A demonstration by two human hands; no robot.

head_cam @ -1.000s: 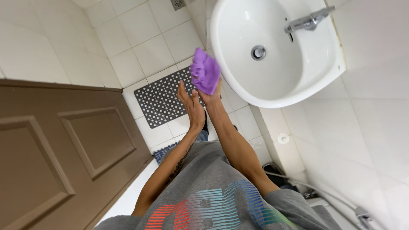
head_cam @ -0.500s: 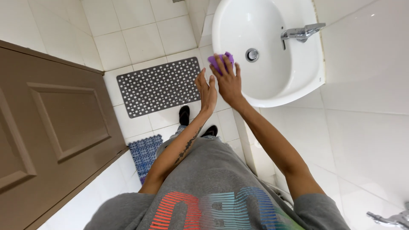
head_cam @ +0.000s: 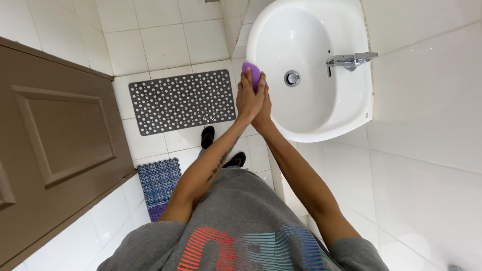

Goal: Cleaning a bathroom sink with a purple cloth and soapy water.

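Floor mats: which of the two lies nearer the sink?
The grey rubber mat with round holes, beside the white sink. The small blue mat lies farther off, by the brown door.

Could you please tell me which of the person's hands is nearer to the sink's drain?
Right. The right hand, behind the left, lies on the side of the purple cloth toward the drain; the left hand presses the cloth's far side.

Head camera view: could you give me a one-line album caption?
Both hands, left hand and right hand, press a purple cloth together above a white sink.
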